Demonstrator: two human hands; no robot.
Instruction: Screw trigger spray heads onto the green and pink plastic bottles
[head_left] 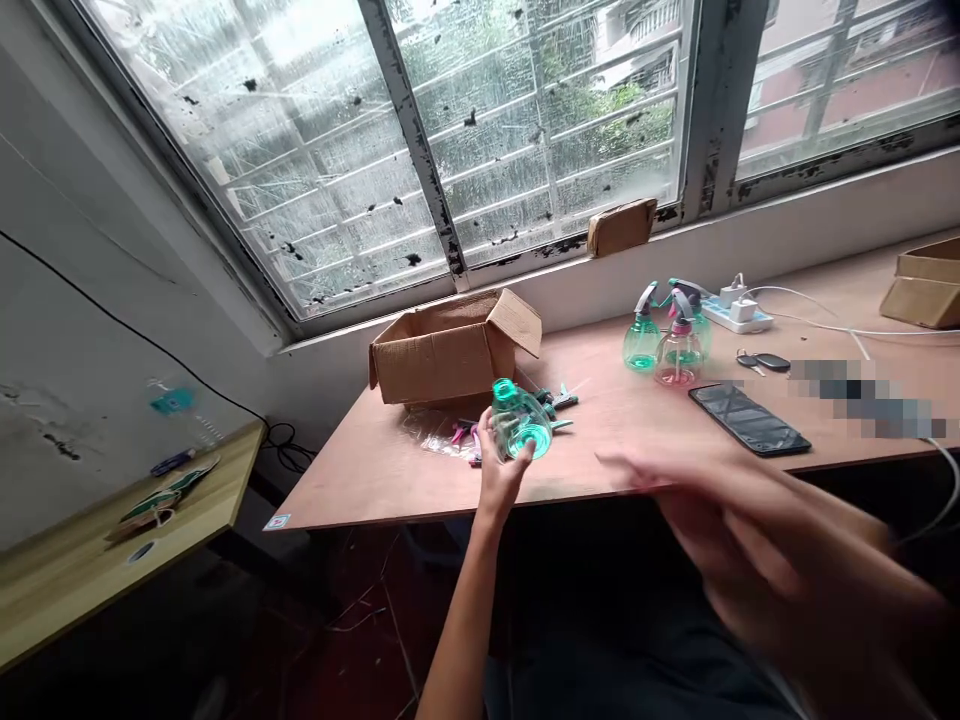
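A clear green spray bottle body (517, 425) without its spray head is held in my left hand (501, 470) above the table's front edge. It is tilted, with its open neck up and its round base toward me. My right hand (720, 510) is smeared by motion in front of the table's edge at the right, and I see nothing held in it. Just behind the bottle lie several loose green and grey spray heads (559, 400) and some pink ones (461, 432), partly hidden by my left hand and the bottle.
An open cardboard box (442, 365) stands at the back left, with clear plastic wrap (435, 435) before it. Three spray bottles with heads (679, 355) stand at the back right, near a power strip (739, 315), keys (763, 361) and a phone (748, 418). Another cardboard box (926, 290) is far right.
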